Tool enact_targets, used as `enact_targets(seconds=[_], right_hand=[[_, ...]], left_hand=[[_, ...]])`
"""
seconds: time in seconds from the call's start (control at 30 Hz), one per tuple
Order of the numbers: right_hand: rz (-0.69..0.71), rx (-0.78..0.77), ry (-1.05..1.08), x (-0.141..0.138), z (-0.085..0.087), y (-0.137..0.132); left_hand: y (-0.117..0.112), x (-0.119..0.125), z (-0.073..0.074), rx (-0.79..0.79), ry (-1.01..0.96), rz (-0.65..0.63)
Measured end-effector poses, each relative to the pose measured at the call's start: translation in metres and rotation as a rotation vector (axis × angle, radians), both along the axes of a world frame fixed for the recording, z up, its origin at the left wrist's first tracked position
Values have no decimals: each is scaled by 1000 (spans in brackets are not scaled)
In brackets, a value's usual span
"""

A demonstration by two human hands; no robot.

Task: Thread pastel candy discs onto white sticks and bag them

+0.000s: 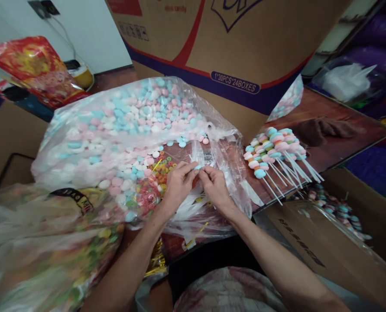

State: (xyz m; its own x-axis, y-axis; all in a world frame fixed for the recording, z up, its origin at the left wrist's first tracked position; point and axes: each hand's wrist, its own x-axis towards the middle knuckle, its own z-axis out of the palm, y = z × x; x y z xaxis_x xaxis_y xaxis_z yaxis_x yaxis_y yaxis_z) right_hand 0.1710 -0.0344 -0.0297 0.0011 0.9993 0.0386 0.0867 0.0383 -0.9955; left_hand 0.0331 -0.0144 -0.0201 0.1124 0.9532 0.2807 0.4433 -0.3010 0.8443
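My left hand (pixel 180 181) is closed in a pinch on a small blue marshmallow (pixel 197 167). Right beside it, the fingertips of my right hand (pixel 214 185) are pressed together, almost meeting the left ones; what they hold is too small to make out. Under both hands lie white sticks (pixel 190 209) on clear plastic. By the left wrist are colourful ring candies (pixel 149 193), mixed with loose marshmallows. A large clear bag (pixel 115 108) of pink, white and blue marshmallows spreads behind. To the right, finished-looking marshmallow skewers (pixel 274 149) lie in a pile with their white sticks towards me.
A big printed carton (pixel 212 47) stands at the back. An open cardboard box (pixel 309 242) with more skewers is at lower right. Another plastic bag (pixel 50 251) of colourful candy fills the lower left. A red packet (pixel 37 69) stands at back left, a brown cloth (pixel 325 130) at right.
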Motion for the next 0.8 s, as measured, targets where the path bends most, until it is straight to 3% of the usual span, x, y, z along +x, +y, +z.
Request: enact_targets(seconds=[0.1,0.17,0.3,0.43,0.63,0.8], right_hand=[[-22,25,-88,11,1,4],[-47,50,-201,19,3,2],[-90,75,-412,27,4,-7],[-66,113,-466,23,2,-12],[-53,131,-457,21,0,-11],[-45,140,-462,23,-1,-11]], left_hand=[[8,-6,8,-47,-7,8],[16,-15,9,-39,88,54],[28,-24,0,-29,395,-1],[29,-20,-5,-53,498,-11],[25,-19,-4,-63,443,-52],[30,-26,-11,-103,211,104]])
